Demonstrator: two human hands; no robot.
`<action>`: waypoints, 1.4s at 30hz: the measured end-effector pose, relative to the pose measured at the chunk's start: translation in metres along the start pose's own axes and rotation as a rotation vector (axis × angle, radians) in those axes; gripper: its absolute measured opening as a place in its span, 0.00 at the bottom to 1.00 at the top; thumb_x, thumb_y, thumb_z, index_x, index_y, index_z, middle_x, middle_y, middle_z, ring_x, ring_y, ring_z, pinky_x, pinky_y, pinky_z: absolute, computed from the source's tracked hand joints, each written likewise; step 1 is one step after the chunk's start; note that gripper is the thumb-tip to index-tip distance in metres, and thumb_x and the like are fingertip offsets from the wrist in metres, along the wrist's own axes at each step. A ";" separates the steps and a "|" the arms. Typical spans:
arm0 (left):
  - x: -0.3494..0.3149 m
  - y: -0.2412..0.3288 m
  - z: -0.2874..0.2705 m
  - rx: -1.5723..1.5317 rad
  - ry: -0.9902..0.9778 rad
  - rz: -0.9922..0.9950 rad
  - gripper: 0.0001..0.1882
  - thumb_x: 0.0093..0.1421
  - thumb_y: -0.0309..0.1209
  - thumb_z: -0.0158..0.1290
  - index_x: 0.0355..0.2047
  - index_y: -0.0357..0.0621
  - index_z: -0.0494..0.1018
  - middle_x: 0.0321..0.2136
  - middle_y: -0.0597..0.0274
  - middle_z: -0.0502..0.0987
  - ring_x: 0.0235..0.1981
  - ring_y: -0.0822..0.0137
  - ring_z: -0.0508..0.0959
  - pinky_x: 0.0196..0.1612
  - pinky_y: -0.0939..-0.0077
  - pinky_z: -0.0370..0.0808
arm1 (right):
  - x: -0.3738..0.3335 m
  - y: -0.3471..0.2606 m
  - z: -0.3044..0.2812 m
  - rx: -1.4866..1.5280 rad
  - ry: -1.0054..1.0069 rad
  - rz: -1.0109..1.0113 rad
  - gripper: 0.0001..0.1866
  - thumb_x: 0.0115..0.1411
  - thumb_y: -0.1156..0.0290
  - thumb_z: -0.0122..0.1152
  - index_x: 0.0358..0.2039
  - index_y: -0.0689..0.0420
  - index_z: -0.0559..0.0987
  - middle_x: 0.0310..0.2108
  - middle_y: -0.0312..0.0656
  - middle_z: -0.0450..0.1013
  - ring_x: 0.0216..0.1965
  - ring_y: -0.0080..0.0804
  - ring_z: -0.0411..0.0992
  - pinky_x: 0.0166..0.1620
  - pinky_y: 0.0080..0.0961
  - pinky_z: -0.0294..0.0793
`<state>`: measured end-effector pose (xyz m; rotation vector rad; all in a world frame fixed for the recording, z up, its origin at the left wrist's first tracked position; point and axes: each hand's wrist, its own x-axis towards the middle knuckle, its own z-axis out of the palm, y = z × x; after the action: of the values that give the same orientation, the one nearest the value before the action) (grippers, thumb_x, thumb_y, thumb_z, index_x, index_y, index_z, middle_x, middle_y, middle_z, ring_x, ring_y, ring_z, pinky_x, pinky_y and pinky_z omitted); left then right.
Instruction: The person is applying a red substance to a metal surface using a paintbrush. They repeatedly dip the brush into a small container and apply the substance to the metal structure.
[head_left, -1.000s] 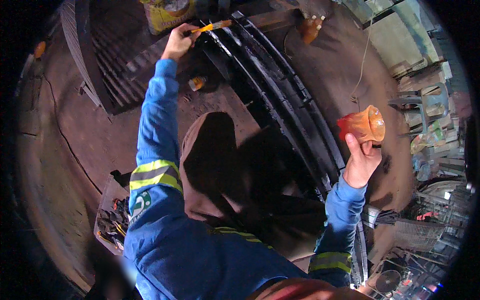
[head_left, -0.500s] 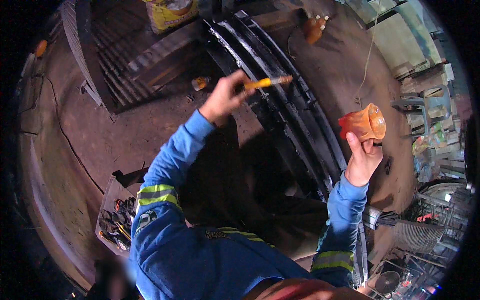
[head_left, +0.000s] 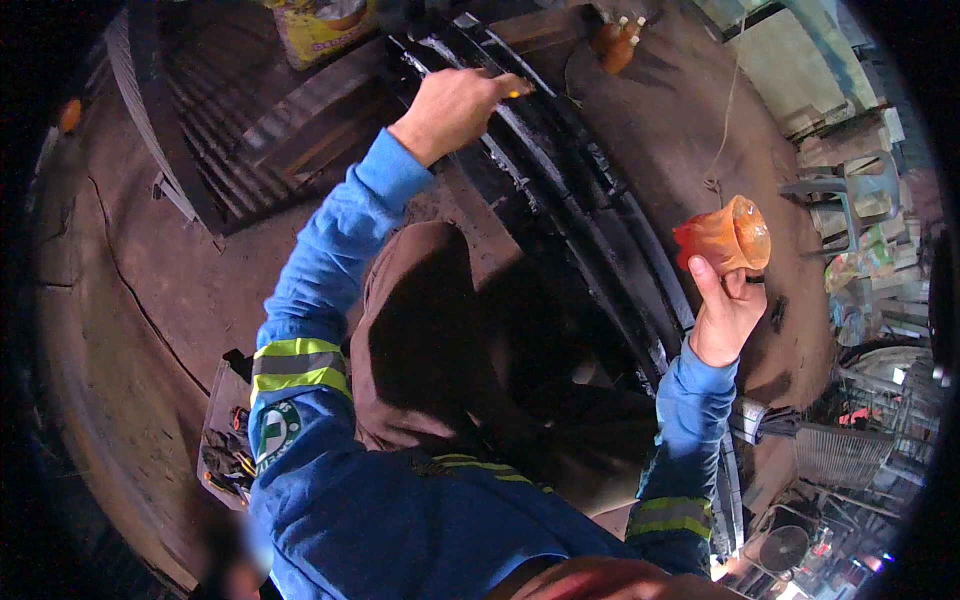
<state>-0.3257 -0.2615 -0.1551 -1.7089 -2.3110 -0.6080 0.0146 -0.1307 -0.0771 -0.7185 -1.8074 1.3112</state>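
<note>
My left hand [head_left: 452, 112] is closed around a paintbrush [head_left: 516, 94]; only a bit of its yellow handle shows beyond the fingers. It is over the far part of a long black curved metal piece [head_left: 545, 190], made of several parallel strips with glossy black patches. Whether the bristles touch the metal is hidden. My right hand [head_left: 728, 315] grips an orange, flared cup [head_left: 722, 240] with a reddish base, tilted with its mouth to the right. The cup is held to the right of the metal strips, and its contents cannot be made out.
An open toolbox [head_left: 225, 430] with tools stands at the left. A yellow sack [head_left: 322, 30] and a ribbed metal piece [head_left: 135, 100] lie at the far left. Orange-brown bottles [head_left: 617, 45] stand at the back. A grey chair [head_left: 850, 205] and a fan [head_left: 783, 548] are at the right.
My left hand has moved away from me with the paintbrush, up along the black metal, and the brush now points less visibly. My right hand with the cup has barely moved.
</note>
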 end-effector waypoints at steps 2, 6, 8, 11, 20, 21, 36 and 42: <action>0.025 0.005 -0.021 -0.032 -0.046 0.146 0.11 0.55 0.28 0.57 0.40 0.51 0.75 0.27 0.53 0.79 0.33 0.49 0.80 0.34 0.55 0.77 | -0.001 0.001 -0.002 -0.019 -0.005 -0.009 0.27 0.48 0.83 0.73 0.50 0.69 0.76 0.46 0.46 0.77 0.48 0.31 0.75 0.56 0.28 0.70; 0.096 -0.040 -0.045 -0.037 -0.063 0.270 0.10 0.51 0.28 0.62 0.32 0.43 0.74 0.29 0.51 0.78 0.36 0.49 0.79 0.37 0.56 0.75 | 0.002 -0.006 0.006 0.036 -0.011 -0.024 0.31 0.48 0.85 0.72 0.54 0.67 0.73 0.48 0.46 0.75 0.49 0.33 0.75 0.56 0.30 0.71; 0.124 -0.042 -0.053 0.054 -0.333 0.195 0.13 0.57 0.42 0.61 0.26 0.47 0.75 0.26 0.44 0.76 0.31 0.54 0.78 0.31 0.55 0.70 | 0.004 -0.007 0.008 0.078 0.001 -0.030 0.32 0.48 0.85 0.72 0.55 0.66 0.72 0.49 0.47 0.75 0.50 0.34 0.74 0.56 0.32 0.72; 0.147 -0.047 -0.028 0.117 -0.459 0.335 0.11 0.53 0.36 0.62 0.26 0.42 0.75 0.24 0.50 0.74 0.28 0.51 0.76 0.30 0.57 0.70 | 0.003 -0.005 0.006 0.090 0.013 -0.027 0.32 0.47 0.86 0.72 0.54 0.65 0.72 0.49 0.47 0.74 0.51 0.34 0.74 0.56 0.33 0.73; 0.102 -0.002 -0.045 -0.255 -0.467 0.392 0.10 0.52 0.28 0.62 0.33 0.38 0.76 0.34 0.50 0.79 0.38 0.49 0.79 0.41 0.59 0.74 | -0.002 -0.007 0.002 0.081 0.041 -0.014 0.31 0.48 0.86 0.72 0.54 0.65 0.71 0.50 0.47 0.74 0.51 0.34 0.74 0.56 0.32 0.73; 0.084 0.000 -0.056 -0.269 -0.438 0.262 0.10 0.53 0.28 0.60 0.34 0.35 0.76 0.34 0.48 0.80 0.39 0.47 0.79 0.43 0.58 0.74 | -0.003 -0.007 -0.001 0.061 0.051 -0.016 0.31 0.48 0.86 0.72 0.54 0.65 0.71 0.50 0.47 0.74 0.51 0.34 0.74 0.56 0.32 0.73; -0.070 0.185 0.052 -0.759 0.162 -0.723 0.14 0.61 0.24 0.52 0.43 0.36 0.60 0.25 0.36 0.75 0.28 0.36 0.78 0.31 0.48 0.73 | 0.003 -0.003 0.003 0.099 0.085 -0.028 0.32 0.47 0.82 0.75 0.53 0.64 0.73 0.49 0.45 0.75 0.50 0.32 0.74 0.56 0.31 0.72; -0.040 0.169 0.078 -0.674 0.311 -0.772 0.16 0.58 0.23 0.53 0.42 0.36 0.58 0.29 0.33 0.75 0.32 0.34 0.77 0.34 0.46 0.75 | 0.009 -0.010 0.008 0.113 0.062 -0.034 0.32 0.47 0.82 0.75 0.53 0.64 0.73 0.49 0.44 0.75 0.50 0.32 0.74 0.55 0.31 0.72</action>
<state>-0.1475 -0.2202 -0.2057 -0.6917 -2.6265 -1.7992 0.0032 -0.1303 -0.0665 -0.6569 -1.6748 1.3424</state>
